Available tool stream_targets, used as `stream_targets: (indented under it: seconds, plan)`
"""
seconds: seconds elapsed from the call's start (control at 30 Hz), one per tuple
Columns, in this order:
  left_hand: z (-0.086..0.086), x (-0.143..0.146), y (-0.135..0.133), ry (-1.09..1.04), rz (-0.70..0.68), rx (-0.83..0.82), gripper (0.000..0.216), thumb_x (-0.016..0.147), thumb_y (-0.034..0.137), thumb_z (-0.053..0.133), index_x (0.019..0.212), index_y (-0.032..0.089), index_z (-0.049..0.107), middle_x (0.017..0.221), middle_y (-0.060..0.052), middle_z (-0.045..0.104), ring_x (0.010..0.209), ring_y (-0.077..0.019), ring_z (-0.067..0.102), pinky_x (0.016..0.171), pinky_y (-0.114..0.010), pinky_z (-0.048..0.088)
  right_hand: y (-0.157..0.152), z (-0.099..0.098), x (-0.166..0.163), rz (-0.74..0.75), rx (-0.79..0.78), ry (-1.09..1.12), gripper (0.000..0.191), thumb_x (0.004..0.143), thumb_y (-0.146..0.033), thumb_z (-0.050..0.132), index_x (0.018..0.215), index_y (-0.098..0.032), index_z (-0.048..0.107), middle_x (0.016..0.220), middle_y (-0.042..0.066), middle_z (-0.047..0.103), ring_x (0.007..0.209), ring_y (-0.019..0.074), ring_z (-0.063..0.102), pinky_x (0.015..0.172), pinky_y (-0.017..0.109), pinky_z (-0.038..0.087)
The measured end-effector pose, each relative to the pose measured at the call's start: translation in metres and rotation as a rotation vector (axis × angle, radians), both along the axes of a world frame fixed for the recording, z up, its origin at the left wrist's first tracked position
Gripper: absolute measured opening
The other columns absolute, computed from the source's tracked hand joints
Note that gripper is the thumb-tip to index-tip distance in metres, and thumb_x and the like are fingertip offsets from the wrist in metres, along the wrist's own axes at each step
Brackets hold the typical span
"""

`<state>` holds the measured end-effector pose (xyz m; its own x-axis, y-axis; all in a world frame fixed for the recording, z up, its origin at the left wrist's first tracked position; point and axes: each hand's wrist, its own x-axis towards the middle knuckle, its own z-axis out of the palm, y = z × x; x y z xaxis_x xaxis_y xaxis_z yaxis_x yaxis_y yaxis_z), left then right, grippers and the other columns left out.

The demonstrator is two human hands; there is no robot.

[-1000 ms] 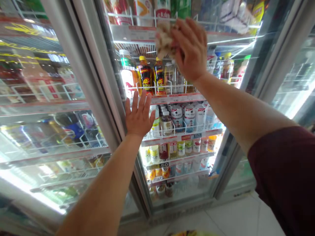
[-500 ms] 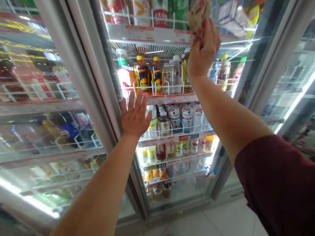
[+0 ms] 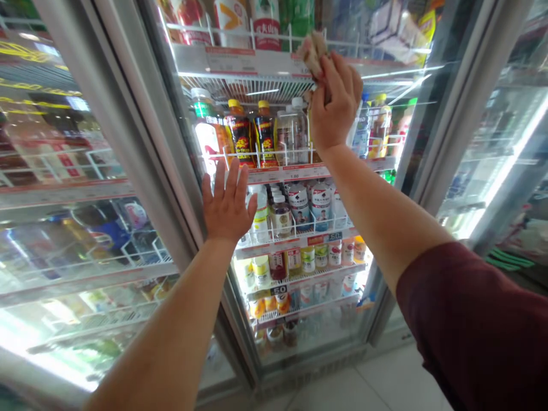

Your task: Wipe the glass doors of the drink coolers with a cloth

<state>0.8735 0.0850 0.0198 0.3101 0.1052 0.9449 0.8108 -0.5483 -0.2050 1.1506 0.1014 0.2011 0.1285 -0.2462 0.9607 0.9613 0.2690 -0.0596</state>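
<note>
Pinching a crumpled cloth (image 3: 313, 51) in the right hand (image 3: 338, 103); fingers close together and bent, cloth jutting past the fingertips to upper left; it sits in front of the upper price rail (image 3: 233, 60), behind the glass door (image 3: 317, 342) (contact under the fingers hidden); left hand (image 3: 229, 208) palm toward the glass, fingers spread, just beside the door frame (image 3: 173, 171).

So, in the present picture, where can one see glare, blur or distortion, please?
Head view: glare whitens the light strip at lower left; head view: the bottles at far left look smeared, and the cloth in the right hand is slightly soft; head view: the door frame slants, perhaps from a wide lens.
</note>
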Motion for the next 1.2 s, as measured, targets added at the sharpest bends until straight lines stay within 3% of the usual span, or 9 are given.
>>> stream_targets:
  seconds: [0.17,0.23,0.37,0.43,0.6,0.7,0.9,1.1,1.2]
  plan:
    - [0.001,0.001,-0.001,-0.001,0.023,0.014,0.074,0.110,0.043,0.047,0.177,0.030,0.018,0.181,-0.006,0.020,0.171,-0.0258,0.003,0.141,-0.058,-0.003,-0.022,-0.022,-0.012,-0.053,-0.168,-0.584,0.045,0.106,-0.032,0.049,0.146,-0.042,0.066,0.154,-0.006,0.068,0.151,0.0225,0.057,0.130,0.048,0.046]
    - [0.002,0.001,-0.002,0.002,0.030,-0.007,0.075,0.110,0.043,0.046,0.177,0.030,0.018,0.182,-0.006,0.020,0.171,-0.0266,0.003,0.141,-0.059,-0.004,-0.014,-0.024,-0.009,-0.032,-0.139,-0.525,0.048,0.106,-0.033,0.046,0.149,-0.042,0.064,0.152,-0.004,0.070,0.152,0.0237,0.055,0.130,0.050,0.046]
    - [0.004,0.001,-0.005,-0.008,0.010,-0.083,0.074,0.109,0.044,0.046,0.177,0.028,0.022,0.181,-0.007,0.023,0.171,-0.0298,0.004,0.140,-0.060,-0.007,0.022,-0.015,0.007,0.025,0.144,0.009,0.058,0.107,-0.035,0.031,0.159,-0.052,0.052,0.147,-0.005,0.072,0.146,0.0280,0.060,0.126,0.055,0.047]
    - [0.005,0.001,-0.006,-0.021,-0.004,-0.097,0.073,0.108,0.045,0.047,0.176,0.029,0.025,0.181,-0.006,0.024,0.171,-0.0295,0.005,0.140,-0.059,-0.007,0.022,-0.016,0.008,-0.003,0.114,0.079,0.059,0.108,-0.036,0.029,0.161,-0.051,0.050,0.150,-0.004,0.071,0.148,0.0290,0.059,0.128,0.056,0.045]
    - [0.006,0.000,-0.006,-0.039,-0.043,-0.110,0.073,0.107,0.048,0.048,0.175,0.030,0.027,0.180,-0.006,0.024,0.171,-0.0294,0.008,0.140,-0.059,-0.007,-0.028,-0.033,0.009,-0.010,-0.257,-0.455,0.053,0.110,-0.035,0.033,0.155,-0.035,0.062,0.165,-0.006,0.058,0.157,0.0242,0.050,0.135,0.049,0.039]
    - [0.005,0.000,-0.004,-0.046,-0.050,-0.108,0.074,0.106,0.048,0.050,0.175,0.029,0.029,0.180,-0.007,0.024,0.171,-0.0298,0.009,0.140,-0.059,-0.007,-0.033,-0.032,0.047,0.065,-0.331,-0.612,0.049,0.110,-0.043,0.040,0.155,-0.039,0.059,0.166,-0.011,0.057,0.158,0.0216,0.044,0.136,0.049,0.034]
    - [0.003,-0.001,-0.001,-0.047,0.003,-0.051,0.072,0.106,0.046,0.050,0.174,0.028,0.032,0.180,-0.008,0.026,0.171,-0.0272,0.011,0.142,-0.056,-0.002,0.020,-0.013,0.142,0.186,0.047,0.118,0.057,0.103,-0.047,0.035,0.147,-0.025,0.064,0.159,0.005,0.064,0.146,0.0230,0.043,0.132,0.047,0.020]
    - [0.004,-0.002,-0.002,-0.075,-0.010,-0.100,0.071,0.105,0.053,0.048,0.170,0.025,0.039,0.178,-0.007,0.031,0.170,-0.0304,0.010,0.141,-0.059,-0.003,0.020,0.002,0.191,0.213,-0.109,-0.227,0.058,0.096,-0.055,0.047,0.147,-0.033,0.063,0.163,-0.003,0.060,0.153,0.0178,0.037,0.131,0.041,0.012]
    - [0.004,-0.002,0.000,-0.105,-0.012,-0.150,0.074,0.104,0.059,0.046,0.170,0.026,0.040,0.180,0.000,0.027,0.171,-0.0312,0.006,0.142,-0.055,-0.008,0.017,0.006,0.215,0.178,-0.046,0.026,0.062,0.095,-0.048,0.044,0.149,-0.023,0.064,0.162,0.005,0.061,0.151,0.0194,0.040,0.132,0.042,0.014]
